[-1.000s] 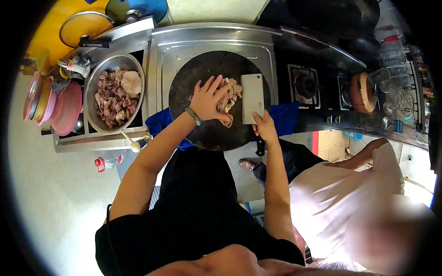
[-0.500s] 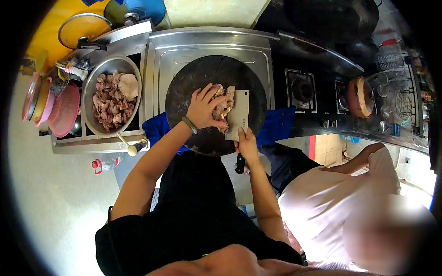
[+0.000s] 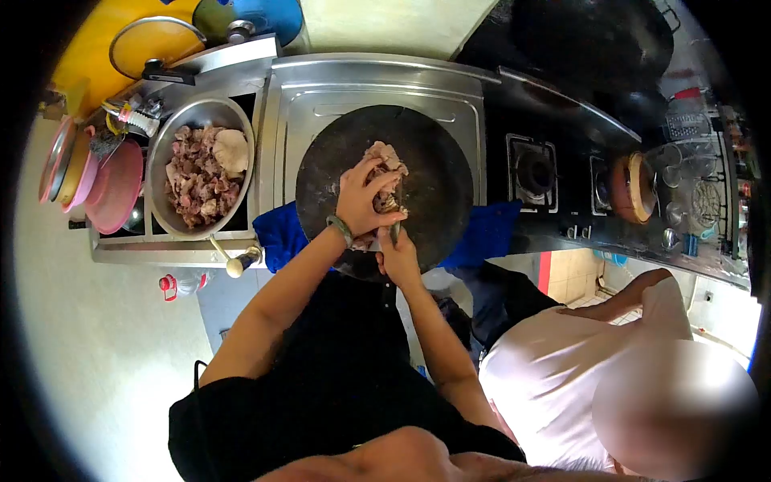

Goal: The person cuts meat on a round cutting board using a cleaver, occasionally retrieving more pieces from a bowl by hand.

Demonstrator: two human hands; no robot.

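A round dark chopping board lies on the steel counter before me, with a piece of meat on it. My left hand presses down on the meat, fingers spread over its top and the thumb reaching toward the cleaver. Gripped in my right hand is a cleaver, seen nearly edge-on. Its blade stands against the near part of the meat, close to my left thumb, and is mostly hidden.
At left, a steel bowl holds many chopped meat pieces. Pink baskets stand beyond it. Blue cloth shows under the board. Right of it are a gas burner and a clay pot. Another person bends at lower right.
My right hand has moved left with the cleaver, whose blade has turned from flat-facing to nearly edge-on against the meat. The whole view has shifted slightly.
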